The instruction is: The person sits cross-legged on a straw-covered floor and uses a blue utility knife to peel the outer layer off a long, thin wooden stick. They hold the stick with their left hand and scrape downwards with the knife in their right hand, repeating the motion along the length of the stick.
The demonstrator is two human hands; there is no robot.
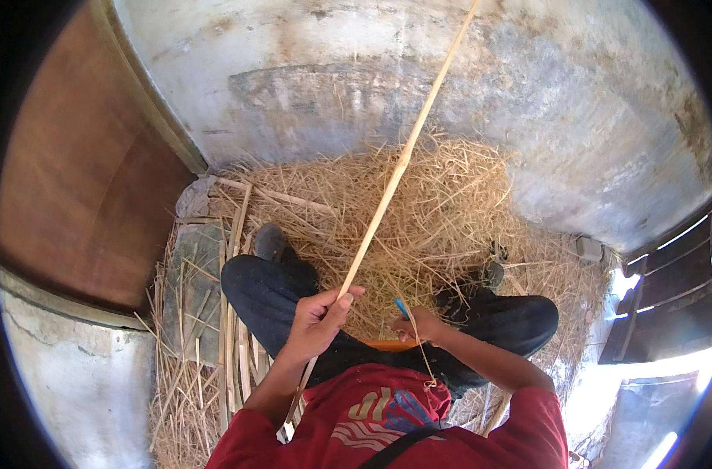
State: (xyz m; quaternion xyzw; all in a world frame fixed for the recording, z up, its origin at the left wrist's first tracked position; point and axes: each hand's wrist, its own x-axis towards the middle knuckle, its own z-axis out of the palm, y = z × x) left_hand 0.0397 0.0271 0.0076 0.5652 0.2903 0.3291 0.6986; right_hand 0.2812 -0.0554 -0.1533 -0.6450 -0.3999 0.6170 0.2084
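My left grip (318, 315) closes around a long bamboo strip (399, 168) slanting up over the straw (450, 203); my right grip (420, 326) pinches a blue-handled tool (402, 307) above my lap.

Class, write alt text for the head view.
Seen from above, a seated person's left hand grips a long bamboo strip while the right hand holds a blue-handled tool. Straw covers the floor by a grey wall.

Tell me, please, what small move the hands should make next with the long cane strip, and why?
Probably draw the blue-handled tool in the right hand a little further along the cane strip. The left hand grips the strip firmly, and a thin shaving already curls off beneath the right hand.
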